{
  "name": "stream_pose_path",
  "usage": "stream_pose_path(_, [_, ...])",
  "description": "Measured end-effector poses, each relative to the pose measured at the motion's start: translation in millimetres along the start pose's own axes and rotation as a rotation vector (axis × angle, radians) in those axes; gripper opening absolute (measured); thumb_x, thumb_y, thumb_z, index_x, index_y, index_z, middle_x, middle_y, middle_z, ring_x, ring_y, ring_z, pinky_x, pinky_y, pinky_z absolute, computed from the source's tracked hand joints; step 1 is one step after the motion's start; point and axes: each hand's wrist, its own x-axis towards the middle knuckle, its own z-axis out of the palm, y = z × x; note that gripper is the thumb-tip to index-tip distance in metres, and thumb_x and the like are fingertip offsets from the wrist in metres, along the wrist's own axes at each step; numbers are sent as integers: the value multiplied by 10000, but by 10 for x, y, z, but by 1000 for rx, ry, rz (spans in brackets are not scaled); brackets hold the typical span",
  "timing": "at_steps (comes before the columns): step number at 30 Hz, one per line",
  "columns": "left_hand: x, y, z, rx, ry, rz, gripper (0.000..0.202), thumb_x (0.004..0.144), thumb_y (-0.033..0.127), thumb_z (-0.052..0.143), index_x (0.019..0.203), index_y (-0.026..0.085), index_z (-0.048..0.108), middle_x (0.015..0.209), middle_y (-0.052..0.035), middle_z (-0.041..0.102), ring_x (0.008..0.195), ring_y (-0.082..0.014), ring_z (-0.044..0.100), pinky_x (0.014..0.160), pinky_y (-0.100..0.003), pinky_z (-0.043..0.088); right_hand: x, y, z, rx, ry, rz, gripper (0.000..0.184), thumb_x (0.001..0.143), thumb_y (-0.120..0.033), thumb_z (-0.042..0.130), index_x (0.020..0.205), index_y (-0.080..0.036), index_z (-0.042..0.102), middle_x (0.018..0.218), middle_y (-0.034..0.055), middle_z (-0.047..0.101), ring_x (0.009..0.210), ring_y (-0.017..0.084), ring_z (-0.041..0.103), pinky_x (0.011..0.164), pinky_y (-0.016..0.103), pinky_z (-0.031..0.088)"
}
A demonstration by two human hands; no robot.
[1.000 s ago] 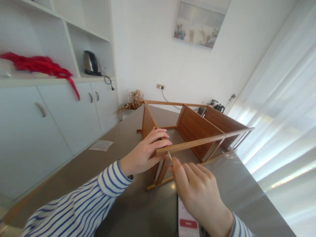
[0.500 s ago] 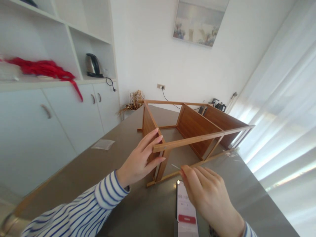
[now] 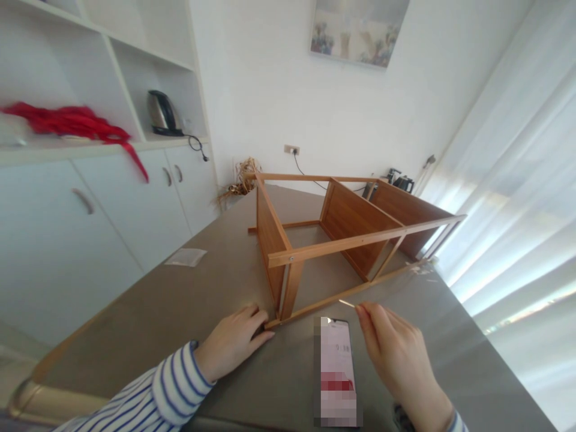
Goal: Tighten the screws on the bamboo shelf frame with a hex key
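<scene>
A wooden shelf unit lies on its side on the table. My left hand is low at its near left corner, thumb and fingers closed about the end of the bottom rail. Above that hand, a screw head shows in the near end of the upper rail. My right hand is closed on a thin metal rod, like a hex key, whose bare tip points left, apart from the wood. The rest of the rod is hidden in the fist. Between my hands lies a phone, its screen partly pixelated.
The grey table carries a flat clear plastic bag on the left and small plastic scraps at the right edge. White cabinets with a kettle and red cloth stand left; a curtain hangs right.
My left hand has let go of the shelf's upper corner and moved down to the bottom rail's end. My right hand has shifted slightly right with the rod, uncovering more of the phone.
</scene>
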Motion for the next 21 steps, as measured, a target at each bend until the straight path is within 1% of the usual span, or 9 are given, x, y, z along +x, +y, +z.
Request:
stream_pose_path(5, [8,58,51,-9,27,29,369,940,414,312,903,213,619,917,-63,597,840,-189,602,770,-318,482,-149,37,96,2,-25,60,254,974,-287,396,830,-168,568,589,-10,587,486,100,549,496,223,331])
stream_pose_path(11, [12,1,155,-24,133,18,353,938,405,331,864,208,614,874,-50,641,813,-172,624,750,-282,490,-291,62,185,64,-82,183,283,990,-337,327,898,-176,542,623,2,637,465,115,588,465,215,369])
stream_pose_path(16, [17,-12,163,-161,183,-20,318,937,396,345,893,213,601,782,-25,671,715,-157,650,665,-249,492,-365,16,273,140,-172,298,273,992,-333,289,978,-173,511,609,5,641,474,153,612,440,233,391])
stream_pose_path(19, [30,28,132,-245,226,-7,281,931,386,371,888,210,586,757,-15,669,685,-149,649,640,-236,485,-377,-43,297,184,-199,314,248,990,-305,285,993,-175,496,600,-5,627,479,157,614,442,236,403])
stream_pose_path(21, [48,76,105,-286,282,1,260,925,385,390,887,203,572,733,-11,662,658,-145,641,612,-233,479,-363,-90,291,212,-207,309,230,987,-292,293,991,-181,494,596,-16,615,477,151,613,448,234,411])
